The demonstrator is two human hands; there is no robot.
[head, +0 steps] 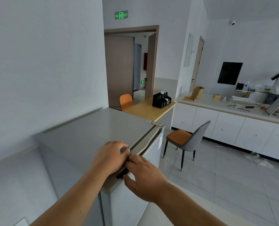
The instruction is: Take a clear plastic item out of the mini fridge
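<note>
At the top front edge of the grey mini fridge [89, 132], the left hand [110, 158] is laid knuckles-up with fingers curled onto the door [151, 154] seam; just beside it, the right hand [145, 175] is hooked over the door's top lip — door shut, so no clear plastic item is seen. An orange-seated chair [187, 141] stands farther right.

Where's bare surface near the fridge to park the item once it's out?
Fridge top is bare from the wall to the left hand; both hands crowd the door's top edge. Wooden table is bare except the black organizer at its far end. White counter is cluttered rightward.
</note>
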